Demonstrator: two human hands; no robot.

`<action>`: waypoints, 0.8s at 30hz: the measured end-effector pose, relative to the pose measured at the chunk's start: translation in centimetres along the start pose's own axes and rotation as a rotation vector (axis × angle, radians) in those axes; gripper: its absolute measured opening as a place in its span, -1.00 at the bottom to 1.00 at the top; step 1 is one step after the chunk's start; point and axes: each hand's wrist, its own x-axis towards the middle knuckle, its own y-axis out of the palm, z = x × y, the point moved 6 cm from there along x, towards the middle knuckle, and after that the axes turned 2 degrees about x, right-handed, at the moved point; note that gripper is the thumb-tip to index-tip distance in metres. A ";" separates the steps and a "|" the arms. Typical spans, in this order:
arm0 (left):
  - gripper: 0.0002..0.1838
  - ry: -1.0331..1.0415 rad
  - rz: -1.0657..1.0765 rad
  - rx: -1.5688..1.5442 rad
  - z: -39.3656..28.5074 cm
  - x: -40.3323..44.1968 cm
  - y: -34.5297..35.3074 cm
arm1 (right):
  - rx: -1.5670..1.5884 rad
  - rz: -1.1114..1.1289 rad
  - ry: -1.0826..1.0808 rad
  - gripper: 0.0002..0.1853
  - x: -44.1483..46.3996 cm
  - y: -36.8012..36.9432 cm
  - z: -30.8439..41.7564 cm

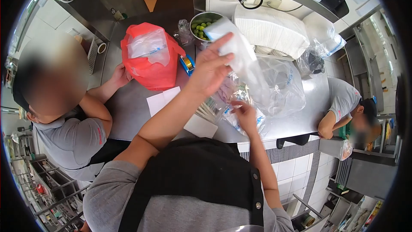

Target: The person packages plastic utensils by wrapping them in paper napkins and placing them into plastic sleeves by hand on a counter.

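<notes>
My left hand (213, 71) is raised over the steel counter (128, 116), its fingers on a clear plastic bag (244, 58) that stretches down to the right. Lower and nearer to me is my right hand (246, 116), fingers curled over a plastic packet with blue print (253, 119). What its fingertips hold is hidden. Just beyond them lies a clear bag of thin pale sticks (242, 92). A large clear plastic bag (283, 88) spreads to the right of both hands.
At the left, a co-worker's hand (122, 75) touches a red bag (154, 75). A metal pot of green limes (201, 30) stands at the back beside stacked white containers (270, 30). A tape dispenser (187, 64) and white paper (161, 99) lie nearby. Another person (343, 99) bends at the right.
</notes>
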 end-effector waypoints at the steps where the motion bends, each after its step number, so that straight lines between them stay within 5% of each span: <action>1: -0.37 -0.004 -0.002 -0.001 -0.8 -0.4 0.1 | -0.140 -0.250 -0.243 -0.73 1.8 -3.3 2.0; 4: -0.38 0.070 -0.070 0.058 -2.7 -1.5 -0.7 | -0.112 -0.456 -0.528 -0.13 2.1 -9.1 17.5; 6: -0.40 0.047 -0.082 0.202 -2.0 -2.4 -2.3 | -0.033 -0.569 -0.825 -0.09 -0.3 -9.1 27.3; 10: -0.53 0.109 -0.317 0.412 -2.3 -4.9 -7.1 | 0.021 -0.512 -1.011 -0.22 0.8 -6.1 31.1; 12: -0.56 0.237 -0.481 0.609 -4.8 -7.1 -9.2 | -0.216 -0.338 -0.669 -0.58 3.7 -2.4 27.8; 16: -0.53 0.469 -0.647 0.767 -11.1 -10.8 -8.8 | -0.225 0.179 -0.389 -0.56 9.6 5.9 13.9; 20: -0.57 0.577 -0.692 0.873 -14.3 -12.3 -7.9 | -0.001 0.306 -0.157 -0.64 12.8 11.8 8.0; 24: -0.64 0.552 -0.695 0.920 -14.3 -12.3 -7.9 | 0.084 0.157 0.122 -0.73 16.1 14.3 3.7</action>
